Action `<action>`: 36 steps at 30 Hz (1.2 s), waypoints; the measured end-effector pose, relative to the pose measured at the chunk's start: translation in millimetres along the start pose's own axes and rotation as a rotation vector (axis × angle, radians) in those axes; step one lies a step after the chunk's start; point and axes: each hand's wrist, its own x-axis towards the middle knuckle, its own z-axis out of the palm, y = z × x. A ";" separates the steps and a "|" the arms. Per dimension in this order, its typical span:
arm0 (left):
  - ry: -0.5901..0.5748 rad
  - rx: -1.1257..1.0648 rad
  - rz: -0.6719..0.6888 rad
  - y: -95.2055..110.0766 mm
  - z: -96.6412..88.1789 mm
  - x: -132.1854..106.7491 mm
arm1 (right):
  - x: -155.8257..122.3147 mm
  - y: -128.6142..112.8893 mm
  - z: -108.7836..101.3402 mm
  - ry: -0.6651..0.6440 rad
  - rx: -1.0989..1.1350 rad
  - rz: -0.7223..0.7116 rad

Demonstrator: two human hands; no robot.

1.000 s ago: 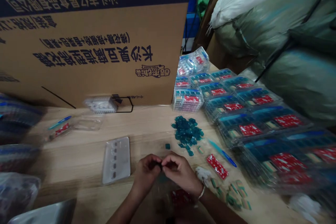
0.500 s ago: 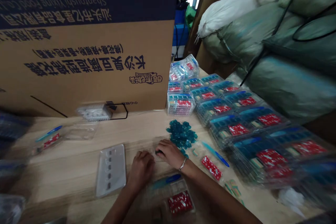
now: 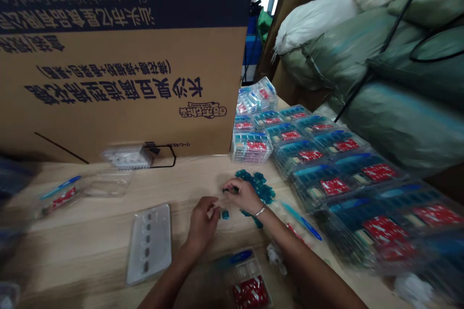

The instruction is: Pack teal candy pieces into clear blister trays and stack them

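My left hand (image 3: 203,219) is closed, its thumb and fingers pinching what looks like a thin clear plastic piece (image 3: 216,203); its full outline is too faint to make out. A small teal square (image 3: 225,214) shows just right of my left fingertips. My right hand (image 3: 245,196), with a bracelet at the wrist, pinches a small dark teal piece (image 3: 229,190) between thumb and fingers. Behind and beside it lies a loose heap of teal pieces (image 3: 266,192). Nearer my body, between my forearms, is a clear compartment case (image 3: 243,270) containing a blue pen and a red packet with white marks.
Stacked filled clear cases (image 3: 335,186) line the table's right side. A blue pen (image 3: 302,219) lies beside my right forearm. On the left are a white tray (image 3: 150,244) with dark slots and an empty clear case (image 3: 105,184). A large carton (image 3: 119,120) stands behind.
Both hands have moved slightly away from my body, the right one also to the right. A teal square now shows between them, and a crumpled white scrap appears beside my right forearm.
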 end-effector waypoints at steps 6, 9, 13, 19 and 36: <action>-0.222 -0.259 -0.170 0.7 29.8 41.9 | -25.5 8.4 -20.1 -0.043 0.113 0.033; -0.265 -0.208 -0.146 5.9 46.9 51.8 | -3.5 22.1 -39.3 0.127 -0.223 0.094; -0.203 -0.127 -0.108 8.2 48.5 57.2 | 34.4 32.3 -45.8 0.013 -0.500 0.061; -0.074 -0.111 -0.105 1.8 19.5 69.7 | 32.7 20.8 -39.0 -0.085 -0.354 -0.041; -0.503 -0.370 -0.110 29.0 -43.8 -62.1 | -78.7 -46.4 8.6 -0.557 0.827 0.031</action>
